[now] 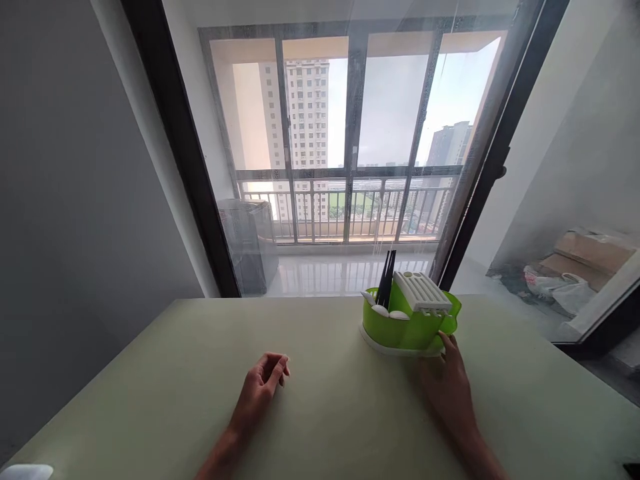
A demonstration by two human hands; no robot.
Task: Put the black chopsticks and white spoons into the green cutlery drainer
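A bright green utensil holder [400,328] with a white slotted insert [421,291] stands on the pale green table [150,393], near its far edge. Black chopsticks [386,277] stick up from it, and white spoon ends [385,311] rest on its rim. My right hand [447,387] reaches up to the holder's near right side, fingertips touching its white base. My left hand [260,387] lies on the table to the left, fingers loosely curled, holding nothing.
Behind the table is a large glass sliding door [345,153] with a dark frame, opening on a balcony with a railing and a covered appliance [247,243]. At the right, bags and cardboard [575,273] lie on the floor. A white object [25,472] shows at the bottom left corner.
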